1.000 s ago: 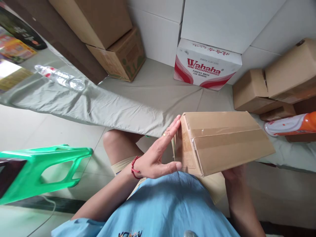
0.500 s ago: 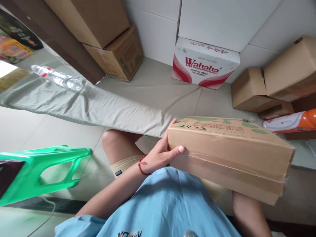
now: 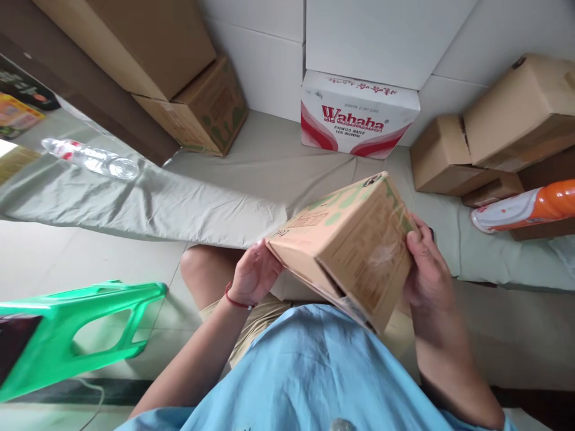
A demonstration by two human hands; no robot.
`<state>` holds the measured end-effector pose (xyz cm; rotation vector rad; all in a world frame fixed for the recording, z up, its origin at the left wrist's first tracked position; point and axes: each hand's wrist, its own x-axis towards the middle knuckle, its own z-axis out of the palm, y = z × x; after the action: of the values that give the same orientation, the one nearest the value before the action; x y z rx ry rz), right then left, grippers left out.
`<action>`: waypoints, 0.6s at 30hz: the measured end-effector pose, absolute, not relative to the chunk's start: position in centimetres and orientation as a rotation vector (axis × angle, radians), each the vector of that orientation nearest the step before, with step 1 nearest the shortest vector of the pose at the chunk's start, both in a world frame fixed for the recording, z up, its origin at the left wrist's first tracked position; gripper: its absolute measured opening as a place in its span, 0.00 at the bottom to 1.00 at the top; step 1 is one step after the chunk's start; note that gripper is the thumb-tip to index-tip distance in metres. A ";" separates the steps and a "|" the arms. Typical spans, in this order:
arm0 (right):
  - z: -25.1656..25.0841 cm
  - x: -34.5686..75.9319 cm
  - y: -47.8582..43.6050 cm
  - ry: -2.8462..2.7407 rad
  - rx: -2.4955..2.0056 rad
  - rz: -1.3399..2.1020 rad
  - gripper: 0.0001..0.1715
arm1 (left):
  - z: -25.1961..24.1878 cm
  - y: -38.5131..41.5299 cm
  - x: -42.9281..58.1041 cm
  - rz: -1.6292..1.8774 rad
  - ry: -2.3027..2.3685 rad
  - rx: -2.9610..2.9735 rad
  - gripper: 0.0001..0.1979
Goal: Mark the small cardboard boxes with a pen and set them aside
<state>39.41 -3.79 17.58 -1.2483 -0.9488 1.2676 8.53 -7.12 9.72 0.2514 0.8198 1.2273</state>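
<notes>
I hold a long brown cardboard box (image 3: pixel 345 245) with green printed patches over my lap, one short end tilted toward me. My left hand (image 3: pixel 251 275), with a red string at the wrist, cups the box's left lower edge, fingers curled under it. My right hand (image 3: pixel 424 269) grips the right side, fingers wrapped over the upper corner. The box's near end shows a loose flap along the bottom.
A cloth-covered table (image 3: pixel 215 197) lies ahead with a plastic water bottle (image 3: pixel 90 158), a white Wahaha carton (image 3: pixel 359 117), brown boxes at left (image 3: pixel 197 108) and right (image 3: pixel 480 152), and an orange-and-white bottle (image 3: pixel 525 209). A green plastic stool (image 3: pixel 76 326) stands on the floor at left.
The box has been turned from lying sideways to pointing end-on toward me. My right hand has come up from beneath it onto its right side; my left hand shifted under the left edge.
</notes>
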 end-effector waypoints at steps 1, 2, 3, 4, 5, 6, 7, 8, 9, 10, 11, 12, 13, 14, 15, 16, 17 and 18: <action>18.0 39.0 -4.2 -0.977 -1.224 1.268 0.34 | 9.7 -7.1 8.4 1.206 0.813 0.231 0.24; 18.5 38.7 -4.7 -1.006 -1.190 1.274 0.35 | 9.6 -7.0 8.2 1.176 0.809 0.216 0.26; 18.8 38.3 -5.1 -1.029 -1.147 1.287 0.36 | 9.6 -6.9 8.2 1.148 0.803 0.202 0.26; 19.1 38.0 -5.4 -1.043 -1.100 1.297 0.36 | 9.5 -6.9 8.2 1.136 0.794 0.189 0.24; 19.2 37.8 -5.5 -1.044 -1.053 1.296 0.37 | 9.4 -6.8 8.2 1.142 0.782 0.179 0.21; 19.1 37.6 -5.5 -1.032 -1.016 1.280 0.37 | 9.2 -6.7 8.2 1.165 0.766 0.179 0.19; 18.9 37.6 -5.4 -1.010 -0.996 1.251 0.36 | 9.1 -6.7 8.2 1.198 0.748 0.192 0.17; 18.6 37.6 -5.1 -0.981 -0.995 1.215 0.35 | 8.9 -6.6 8.2 1.235 0.730 0.214 0.17; 18.1 37.8 -4.9 -0.951 -1.010 1.180 0.33 | 8.8 -6.5 8.2 1.267 0.715 0.241 0.18; 17.5 38.1 -4.6 -0.925 -1.035 1.155 0.30 | 8.6 -6.3 8.2 1.291 0.704 0.266 0.19; 16.9 38.4 -4.5 -0.908 -1.061 1.146 0.27 | 8.5 -6.2 8.2 1.307 0.698 0.285 0.20; 16.3 38.7 -4.4 -0.901 -1.082 1.146 0.25 | 8.4 -6.1 8.2 1.323 0.699 0.300 0.21; 15.8 39.1 -4.5 -0.907 -1.095 1.150 0.23 | 8.2 -5.9 8.1 1.343 0.708 0.311 0.22; 15.3 39.4 -4.7 -0.927 -1.102 1.159 0.23 | 8.0 -5.8 8.0 1.365 0.731 0.323 0.23; 14.9 39.7 -4.9 -0.960 -1.104 1.167 0.23 | 7.8 -5.7 8.0 1.387 0.763 0.339 0.25; 14.6 39.9 -5.1 -1.001 -1.104 1.172 0.24 | 7.6 -5.7 8.0 1.407 0.799 0.354 0.26; 14.3 40.1 -5.3 -1.045 -1.104 1.169 0.25 | 7.4 -5.7 8.0 1.420 0.831 0.367 0.27; 14.2 40.2 -5.4 -1.085 -1.105 1.161 0.26 | 7.3 -5.8 8.0 1.428 0.855 0.376 0.28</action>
<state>40.23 -5.44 14.15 -1.1046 -1.0853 1.1608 8.04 -5.82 7.33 0.3761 0.8553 1.4281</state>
